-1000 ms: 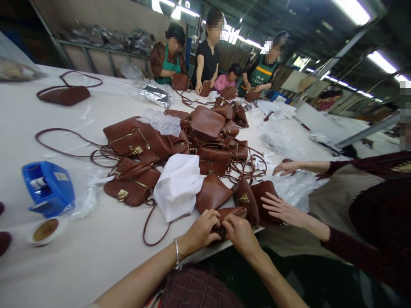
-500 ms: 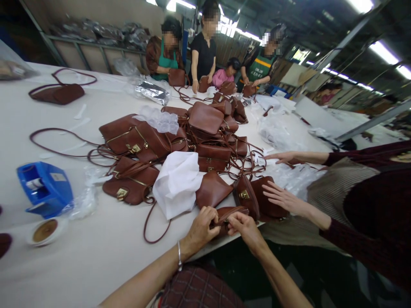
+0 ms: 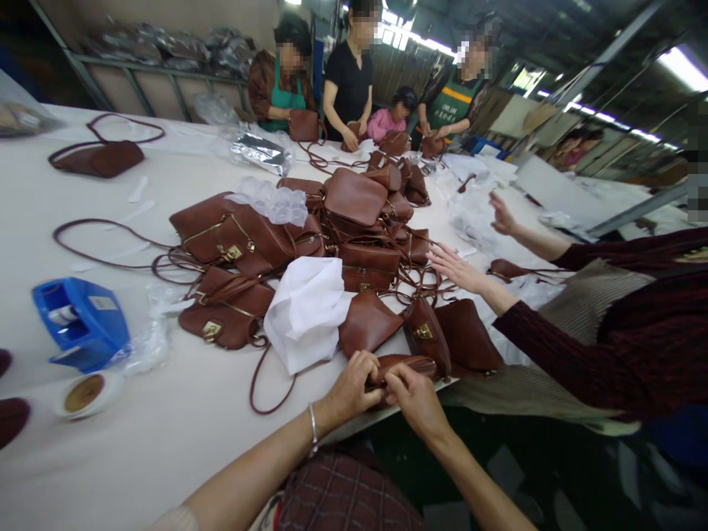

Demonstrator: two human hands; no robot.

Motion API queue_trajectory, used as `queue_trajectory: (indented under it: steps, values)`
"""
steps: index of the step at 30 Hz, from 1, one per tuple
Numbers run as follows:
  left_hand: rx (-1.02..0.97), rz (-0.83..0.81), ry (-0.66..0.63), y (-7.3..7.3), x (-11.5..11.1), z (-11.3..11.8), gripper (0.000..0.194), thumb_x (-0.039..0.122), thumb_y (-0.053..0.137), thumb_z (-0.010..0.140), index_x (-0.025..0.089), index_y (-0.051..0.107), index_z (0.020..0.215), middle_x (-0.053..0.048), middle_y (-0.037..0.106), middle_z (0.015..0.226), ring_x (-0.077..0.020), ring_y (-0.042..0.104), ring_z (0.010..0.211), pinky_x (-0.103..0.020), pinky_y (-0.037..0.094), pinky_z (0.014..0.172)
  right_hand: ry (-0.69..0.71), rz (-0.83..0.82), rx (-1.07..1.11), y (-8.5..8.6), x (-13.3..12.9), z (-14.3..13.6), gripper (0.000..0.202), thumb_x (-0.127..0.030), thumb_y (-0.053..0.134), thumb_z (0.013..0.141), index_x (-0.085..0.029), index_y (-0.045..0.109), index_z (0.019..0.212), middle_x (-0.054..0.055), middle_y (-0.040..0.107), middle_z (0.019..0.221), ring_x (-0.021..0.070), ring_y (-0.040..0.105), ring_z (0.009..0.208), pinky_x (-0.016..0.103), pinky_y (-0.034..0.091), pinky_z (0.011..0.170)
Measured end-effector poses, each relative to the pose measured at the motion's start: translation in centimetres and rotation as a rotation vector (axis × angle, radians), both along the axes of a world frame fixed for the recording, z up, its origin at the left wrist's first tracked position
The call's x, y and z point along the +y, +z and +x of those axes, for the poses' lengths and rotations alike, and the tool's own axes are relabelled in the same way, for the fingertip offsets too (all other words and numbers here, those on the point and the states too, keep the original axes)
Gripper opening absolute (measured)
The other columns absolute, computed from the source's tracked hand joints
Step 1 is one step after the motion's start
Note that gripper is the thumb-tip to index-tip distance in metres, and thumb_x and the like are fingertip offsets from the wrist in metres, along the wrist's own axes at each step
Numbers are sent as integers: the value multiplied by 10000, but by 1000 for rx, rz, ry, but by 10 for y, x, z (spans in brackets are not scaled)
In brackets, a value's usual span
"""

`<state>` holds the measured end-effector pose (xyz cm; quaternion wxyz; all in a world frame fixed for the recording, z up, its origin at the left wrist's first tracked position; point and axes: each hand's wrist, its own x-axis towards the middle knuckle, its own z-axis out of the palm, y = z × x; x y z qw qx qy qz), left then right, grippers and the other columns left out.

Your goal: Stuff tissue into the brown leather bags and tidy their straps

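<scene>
At the table's near edge, my left hand (image 3: 354, 385) and my right hand (image 3: 412, 394) grip a brown leather handbag (image 3: 409, 363) from both sides. The fingers of both are closed at its zipped top, close together; they hide much of its front. Just behind it lies another brown bag (image 3: 368, 322), with a crumpled sheet of white paper (image 3: 307, 313) to its left. To the right stands a bag with a gold clasp (image 3: 423, 332), beside a plain brown bag (image 3: 469, 333).
A heap of brown bags (image 3: 357, 198) with tangled straps fills the middle. At left are a blue tape dispenser (image 3: 82, 324) and a small white dish (image 3: 85, 394). A co-worker's arms (image 3: 481, 284) reach in from the right; several people stand across the table.
My right hand has shifted slightly left along the bag's top, nearer my left hand. The co-worker's hands at right have lifted and moved farther over the table.
</scene>
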<state>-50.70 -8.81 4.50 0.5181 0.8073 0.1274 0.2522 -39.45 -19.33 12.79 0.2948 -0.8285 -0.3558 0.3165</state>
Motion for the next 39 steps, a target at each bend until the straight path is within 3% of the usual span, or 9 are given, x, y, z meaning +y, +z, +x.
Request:
queue_trajectory:
  steps: [4,8,13,18,21,24,27,34,39]
  values:
    - [36,-187,-261,11,20,-19,388,311,772,718,210,596,1048,-80,569,1209,-227,527,1101,-345,414,969,-134,14,257,-5,-4,12,321,-515,534,769,-205,544,688,-16,605,591,168,615,541,264,460,551]
    - [181,-397,-236,22,32,-45,446,253,643,797,265,567,1236,-35,609,1173,-210,560,1059,-340,424,964,-171,13,371,-4,-2,16,369,-557,595,703,-189,567,713,-13,621,622,166,629,531,262,474,534]
    - [261,-606,-189,22,31,-59,360,241,598,786,238,632,1144,-14,635,989,-154,581,825,-276,491,741,-183,3,416,-7,-1,4,390,-571,613,694,-183,577,716,-12,613,630,165,628,535,269,490,547]
    - [288,-888,-117,12,17,-48,373,265,656,718,166,591,1072,39,549,774,-74,505,538,-208,465,489,-99,-20,278,-9,2,-6,352,-542,543,778,-199,576,706,-5,620,629,175,630,569,265,477,568]
    - [320,-789,14,12,6,-37,363,186,621,691,178,564,1049,59,507,739,-82,491,530,-210,452,475,32,-38,126,-9,2,-9,298,-459,492,851,-210,588,719,4,638,641,173,621,603,259,456,593]
    - [340,-419,153,13,-1,-29,324,70,554,652,194,556,951,46,499,759,-115,499,649,-242,437,600,124,-25,-22,-10,0,-12,267,-386,466,890,-218,587,721,10,645,667,169,606,636,255,430,623]
    - [354,-193,144,11,0,-24,374,7,527,596,208,529,911,36,506,811,-135,473,730,-265,380,682,152,-17,-56,-11,-1,-18,264,-359,452,907,-220,574,719,8,641,665,167,605,636,259,418,636]
    - [420,-343,65,8,18,-19,342,-20,509,584,199,491,845,74,428,677,-103,434,624,-219,309,569,111,-2,-82,-16,6,-32,236,-333,475,893,-216,580,715,9,658,638,169,624,626,261,418,644]
    - [420,-530,-217,24,30,-31,459,109,668,633,187,537,1066,45,558,819,-95,534,618,-198,415,539,6,5,-25,-24,-1,-18,275,-406,483,880,-216,609,727,11,654,648,172,619,595,247,437,580]
